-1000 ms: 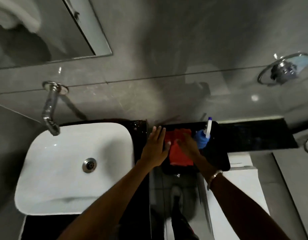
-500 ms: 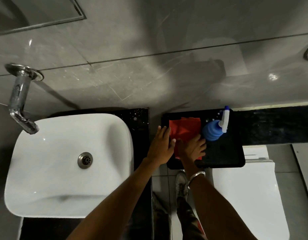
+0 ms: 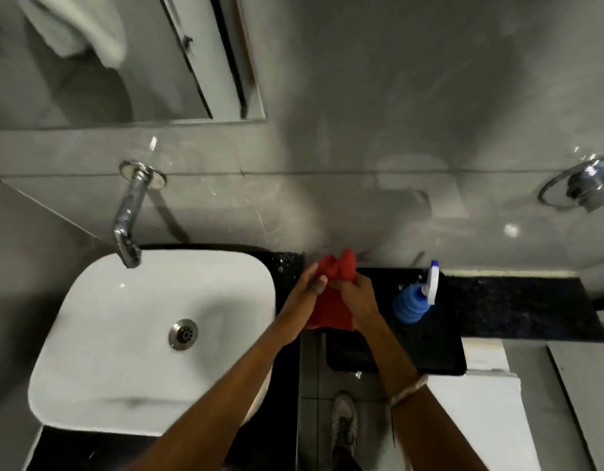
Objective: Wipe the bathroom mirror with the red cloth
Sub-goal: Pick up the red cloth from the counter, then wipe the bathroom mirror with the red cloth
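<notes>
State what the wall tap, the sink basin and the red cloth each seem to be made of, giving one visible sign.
Curved wall tap: polished metal, probably chrome, mirror-like glints. White sink basin: glazed ceramic, apparently; smooth gloss. Red cloth: soft fabric, bunching in folds.

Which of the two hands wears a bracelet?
The right hand: a pale bracelet circles its wrist. The left hand has a bare wrist. Both grip the red cloth.

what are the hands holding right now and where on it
Both hold the red cloth: the left hand on its left side, the right hand around its bunched middle, upper end poking out.
</notes>
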